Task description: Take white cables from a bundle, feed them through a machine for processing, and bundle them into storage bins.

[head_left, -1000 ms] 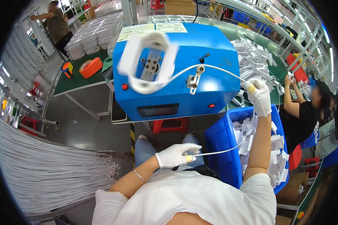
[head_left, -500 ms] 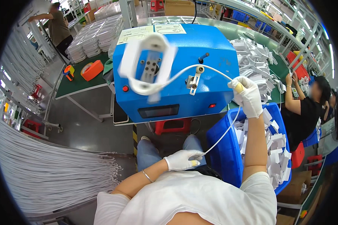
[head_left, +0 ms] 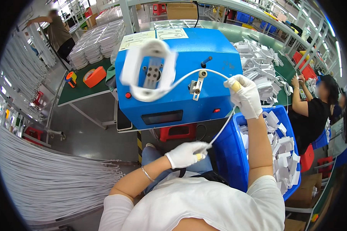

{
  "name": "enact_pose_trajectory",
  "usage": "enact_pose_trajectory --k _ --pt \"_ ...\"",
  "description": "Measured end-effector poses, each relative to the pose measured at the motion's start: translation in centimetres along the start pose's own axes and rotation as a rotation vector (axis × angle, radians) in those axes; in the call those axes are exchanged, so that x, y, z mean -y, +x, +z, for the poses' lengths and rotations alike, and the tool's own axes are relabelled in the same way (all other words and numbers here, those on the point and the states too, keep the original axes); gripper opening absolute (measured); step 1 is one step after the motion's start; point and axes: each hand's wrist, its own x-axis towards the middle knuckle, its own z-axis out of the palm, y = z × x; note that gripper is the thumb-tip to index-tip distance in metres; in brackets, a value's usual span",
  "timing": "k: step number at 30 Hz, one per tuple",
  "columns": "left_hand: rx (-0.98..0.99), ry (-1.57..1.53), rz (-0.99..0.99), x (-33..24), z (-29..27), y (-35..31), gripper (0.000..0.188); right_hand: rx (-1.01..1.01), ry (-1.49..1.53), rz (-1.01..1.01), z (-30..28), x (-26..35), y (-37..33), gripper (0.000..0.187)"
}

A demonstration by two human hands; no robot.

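A white cable (head_left: 188, 73) runs from a white oval winding frame (head_left: 128, 69) on a blue winding machine (head_left: 215, 46), past a small metal bracket with a roller (head_left: 198, 86). My right hand (head_left: 245, 96), in a white glove with a yellowish fingertip patch, is closed round the cable to the right of the bracket. From there the cable drops slackly toward my lap. My left hand (head_left: 188, 154), gloved too, pinches its lower stretch above my knees. The winding frame is blurred, with metal plates visible at its centre.
A blue bin (head_left: 229, 154) of white folded card pieces stands by my right arm. More pieces lie heaped on the green table (head_left: 83, 90), right of the machine. Orange tape dispensers (head_left: 94, 77) sit left. Many white cables (head_left: 54, 177) hang at lower left. A co-worker (head_left: 315, 111) works at right.
My right hand has moved slightly left and toward the bracket. My left hand has risen a little, still with the cable. The blurred winding frame has changed its angle slightly.
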Motion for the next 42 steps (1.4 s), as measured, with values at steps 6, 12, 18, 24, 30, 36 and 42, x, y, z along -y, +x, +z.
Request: enact_pose_trajectory --k 6,12,18,24,30,36,42 --pt "0.082 0.622 0.061 -8.6 -8.2 -5.3 0.039 -0.012 -0.384 -0.38 1.9 0.7 1.5 0.014" --pt "-0.521 0.536 0.48 -17.7 -16.0 -10.6 0.019 -0.118 -0.864 -1.147 3.1 3.8 8.6 0.006" --pt "-0.513 0.915 0.624 -20.9 -23.3 -2.5 0.028 0.019 -0.955 -1.293 10.5 6.4 16.2 0.012" --pt "-0.425 1.027 0.251 -21.4 -23.8 -3.3 0.031 0.093 -0.815 -1.032 14.2 6.0 13.9 0.022" --pt "-0.579 0.898 0.092 -19.2 -23.2 -9.4 0.018 0.127 -0.952 -1.468 12.3 6.9 6.1 0.014" --pt "-0.752 1.167 0.176 -17.3 -20.8 -10.0 0.02 0.093 -1.358 -1.36 13.8 5.9 5.3 0.012" --pt "-1.131 1.324 0.396 -15.7 -17.9 -7.3 0.022 0.165 -1.486 -1.163 14.2 6.3 5.5 0.015"
